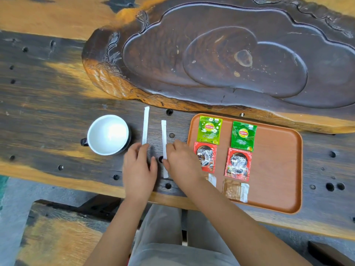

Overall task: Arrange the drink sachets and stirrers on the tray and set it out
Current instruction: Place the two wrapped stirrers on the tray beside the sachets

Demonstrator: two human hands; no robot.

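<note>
A: Sachets (242,135) are laid in two columns on tray (278,169); both stirrers (145,127) lie on bench (48,112).

B: Left hand (139,169) is loosely curled, right hand (182,162) pinched on second stirrer (164,139). Each should be lifted flat and placed parallel on bare tray area.

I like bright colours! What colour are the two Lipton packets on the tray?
The two square Lipton packets are green with yellow-and-red logos, seen in the head view.

Table (48,104) is rough, weathered wood, dark with orange patches. The carved tea board (230,60) looks smoother, slightly polished. Tray (278,160) is matt brown. Sachets (238,164) are shiny foil-ish plastic, stirrers (145,127) wrapped in white paper, cup (108,134) glossy ceramic.
</note>
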